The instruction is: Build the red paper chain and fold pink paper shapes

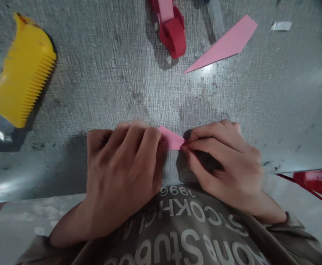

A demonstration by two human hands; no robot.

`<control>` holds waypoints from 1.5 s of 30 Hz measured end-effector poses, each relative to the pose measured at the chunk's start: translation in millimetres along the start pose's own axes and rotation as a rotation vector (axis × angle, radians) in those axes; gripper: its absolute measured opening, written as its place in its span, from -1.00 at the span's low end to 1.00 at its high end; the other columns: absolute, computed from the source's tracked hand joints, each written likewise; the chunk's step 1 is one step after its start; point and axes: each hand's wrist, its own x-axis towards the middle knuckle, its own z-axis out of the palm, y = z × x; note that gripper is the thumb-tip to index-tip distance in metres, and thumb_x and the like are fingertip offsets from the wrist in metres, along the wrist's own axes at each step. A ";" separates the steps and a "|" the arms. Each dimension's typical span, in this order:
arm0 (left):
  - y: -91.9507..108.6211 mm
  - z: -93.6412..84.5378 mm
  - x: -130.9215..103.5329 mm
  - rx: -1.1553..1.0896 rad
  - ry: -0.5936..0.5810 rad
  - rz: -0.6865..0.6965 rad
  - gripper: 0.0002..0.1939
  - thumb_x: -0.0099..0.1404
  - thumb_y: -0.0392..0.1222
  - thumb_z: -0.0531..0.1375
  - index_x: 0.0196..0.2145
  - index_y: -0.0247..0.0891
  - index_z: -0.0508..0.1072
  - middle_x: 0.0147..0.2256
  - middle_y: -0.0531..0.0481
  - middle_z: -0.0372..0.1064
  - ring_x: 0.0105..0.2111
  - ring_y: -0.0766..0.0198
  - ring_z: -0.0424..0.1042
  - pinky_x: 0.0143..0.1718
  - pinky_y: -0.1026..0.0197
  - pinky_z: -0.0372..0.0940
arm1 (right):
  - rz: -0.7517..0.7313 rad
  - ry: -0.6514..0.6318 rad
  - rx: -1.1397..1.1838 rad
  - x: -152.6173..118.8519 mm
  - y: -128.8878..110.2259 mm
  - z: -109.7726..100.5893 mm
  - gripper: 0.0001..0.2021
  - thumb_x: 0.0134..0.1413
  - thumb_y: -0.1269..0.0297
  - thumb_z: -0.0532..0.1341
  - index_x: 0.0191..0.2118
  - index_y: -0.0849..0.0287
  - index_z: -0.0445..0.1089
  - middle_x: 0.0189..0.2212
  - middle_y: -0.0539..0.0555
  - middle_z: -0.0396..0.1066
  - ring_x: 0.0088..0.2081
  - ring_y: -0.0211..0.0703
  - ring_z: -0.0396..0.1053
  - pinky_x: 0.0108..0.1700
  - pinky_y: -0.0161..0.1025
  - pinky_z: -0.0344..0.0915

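Near the table's front edge, a small pink paper piece (172, 140) is stretched between my two hands. My left hand (124, 165) has its fingers curled, with the paper's left end pinched at the thumb and index side. My right hand (227, 162) pinches the narrow right end of the same paper between thumb and fingertips. Farther back lies a flat, pointed pink paper piece (225, 46), touching neither hand. The tips of my left fingers are partly hidden behind the knuckles.
On the grey table (94, 84), a yellow scraper-like tool with ridges (25, 73) lies at the left. A red and pink looped strip (173, 35) lies at the back middle. A small whitish strip (281, 26) is at the back right.
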 end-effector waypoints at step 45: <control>-4.0 10.0 2.3 -0.023 0.051 0.006 -0.85 0.55 -0.18 0.09 -0.26 -0.12 0.32 -0.36 -0.03 0.31 -0.35 0.07 0.31 -0.29 -0.07 -0.02 | 0.095 0.161 0.047 -26.6 -0.9 -6.2 -0.86 0.38 0.48 0.31 -0.14 0.06 0.53 -0.15 0.10 0.60 -0.15 -0.03 0.59 -0.16 0.02 0.51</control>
